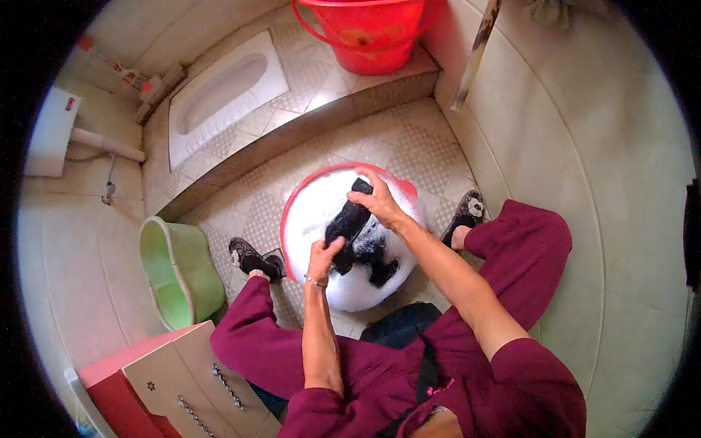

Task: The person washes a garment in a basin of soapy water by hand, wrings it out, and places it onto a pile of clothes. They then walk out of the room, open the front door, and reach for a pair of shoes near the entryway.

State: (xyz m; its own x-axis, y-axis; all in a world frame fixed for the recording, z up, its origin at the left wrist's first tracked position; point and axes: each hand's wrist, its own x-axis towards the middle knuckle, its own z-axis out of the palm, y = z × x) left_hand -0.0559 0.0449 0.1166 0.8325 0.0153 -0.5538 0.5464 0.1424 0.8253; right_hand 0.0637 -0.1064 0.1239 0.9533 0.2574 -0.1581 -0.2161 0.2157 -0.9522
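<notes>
A red-rimmed basin (pixel 286 212) full of white suds stands on the floor between the feet. Black wet cloth (pixel 349 223) is stretched between both hands above the foam, and more of it lies in the suds below. My right hand (pixel 378 198) grips the cloth's upper end near the basin's far rim. Closed round its lower end is my left hand (pixel 324 259), at the left of the foam, with a bracelet on the wrist.
A green tub (pixel 201 270) leans at the left, near a cabinet with drawers (pixel 197 372). Beyond a raised tiled step (pixel 307 120) are a squat toilet (pixel 274 77) and a red bucket (pixel 380 51). A wall (pixel 569 175) runs along the right.
</notes>
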